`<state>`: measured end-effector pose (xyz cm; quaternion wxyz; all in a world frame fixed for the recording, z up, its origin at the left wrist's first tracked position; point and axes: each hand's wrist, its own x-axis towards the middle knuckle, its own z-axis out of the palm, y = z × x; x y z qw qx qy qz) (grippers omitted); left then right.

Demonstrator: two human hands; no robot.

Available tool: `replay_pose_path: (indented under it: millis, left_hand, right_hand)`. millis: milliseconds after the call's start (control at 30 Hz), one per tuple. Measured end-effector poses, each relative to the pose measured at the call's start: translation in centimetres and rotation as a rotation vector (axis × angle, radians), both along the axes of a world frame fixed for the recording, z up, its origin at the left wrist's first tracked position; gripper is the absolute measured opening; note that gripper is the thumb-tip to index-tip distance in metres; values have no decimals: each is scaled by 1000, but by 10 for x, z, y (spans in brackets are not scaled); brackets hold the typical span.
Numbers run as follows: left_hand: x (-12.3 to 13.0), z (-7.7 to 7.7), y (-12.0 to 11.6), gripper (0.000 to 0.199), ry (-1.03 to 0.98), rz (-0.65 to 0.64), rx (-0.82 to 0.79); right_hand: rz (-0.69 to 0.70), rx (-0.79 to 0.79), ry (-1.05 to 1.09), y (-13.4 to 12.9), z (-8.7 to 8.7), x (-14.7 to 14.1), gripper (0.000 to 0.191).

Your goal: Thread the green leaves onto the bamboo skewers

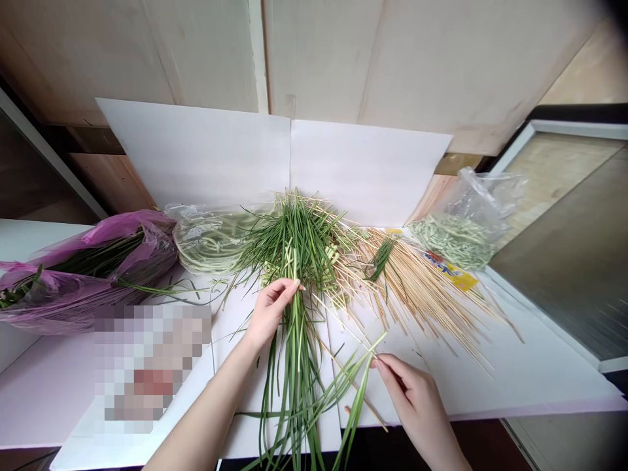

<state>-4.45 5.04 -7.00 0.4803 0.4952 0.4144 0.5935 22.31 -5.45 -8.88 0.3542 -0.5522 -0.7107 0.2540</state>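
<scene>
My left hand (272, 307) is closed on pale stems at the upper part of a bunch of long green leaves (298, 366), which hang down over the table's front edge. To its right, my right hand (405, 386) pinches the pale end of a few green blades (360, 392) between thumb and finger; their leaves trail down and left across the bunch. Just beyond my left hand lies a pile of dark green leaves (304, 229). Thin wooden sticks (422, 281) are spread to the right of the pile, with a small green tuft (381, 258) on them.
A pink plastic bag (147, 261) of greenery lies at the left, beside a clear bag (210, 242) of pale green coils. Another clear bag (454, 239) stands at the back right. White panels (367, 170) lean behind. A blurred patch covers the table's left front.
</scene>
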Motion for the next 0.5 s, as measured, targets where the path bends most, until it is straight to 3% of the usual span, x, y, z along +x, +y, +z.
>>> replay_pose_path:
  millis: [267,500]
  left_hand:
    - [12,-7,-6,22,-184,-199,-174]
    - [15,-3,-9,20,-274,-201,-233]
  right_hand:
    - [-21,-18,-10,-4,4,3,35]
    - [-15,-17,-34,-3,5,4,37]
